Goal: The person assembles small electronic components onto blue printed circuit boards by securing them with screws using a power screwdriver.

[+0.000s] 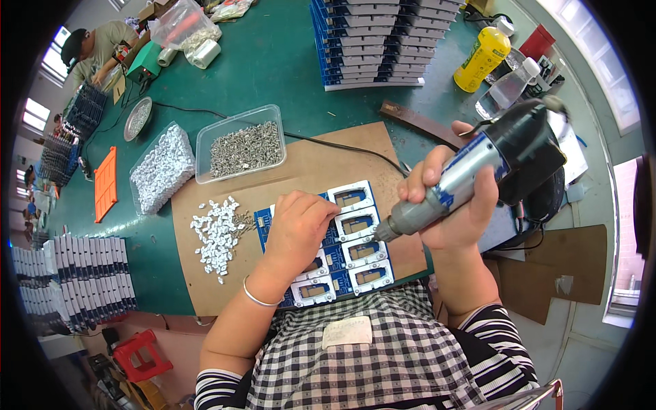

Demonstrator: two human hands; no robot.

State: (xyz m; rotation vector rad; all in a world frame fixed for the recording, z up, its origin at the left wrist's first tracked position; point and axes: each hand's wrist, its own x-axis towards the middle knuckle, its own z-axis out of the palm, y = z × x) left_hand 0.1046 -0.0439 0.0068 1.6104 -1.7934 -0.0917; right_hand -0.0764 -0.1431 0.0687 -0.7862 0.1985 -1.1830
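My right hand (456,201) is wrapped round a silver and black power screwdriver (471,167), its tip pointing down and left above a blue circuit board panel (333,258). White plastic frames (350,212) sit in rows on this panel, screws showing at some corners. Over the panel's upper left part lies my left hand (298,229), thumb and fingers pressed together by a frame's edge; what they pinch is hidden. Left of the panel, small white plastic pieces (213,240) lie in a loose pile, with a few loose screws (244,221) beside them.
A clear tub (281,131) of screws and another tub (134,194) of white pieces stand behind the pile. A black cable (328,142) crosses the brown board (383,147). Stacked panels (383,51), a yellow bottle (483,58) and a clear bottle (507,89) stand farther back. Another person (102,48) works far left.
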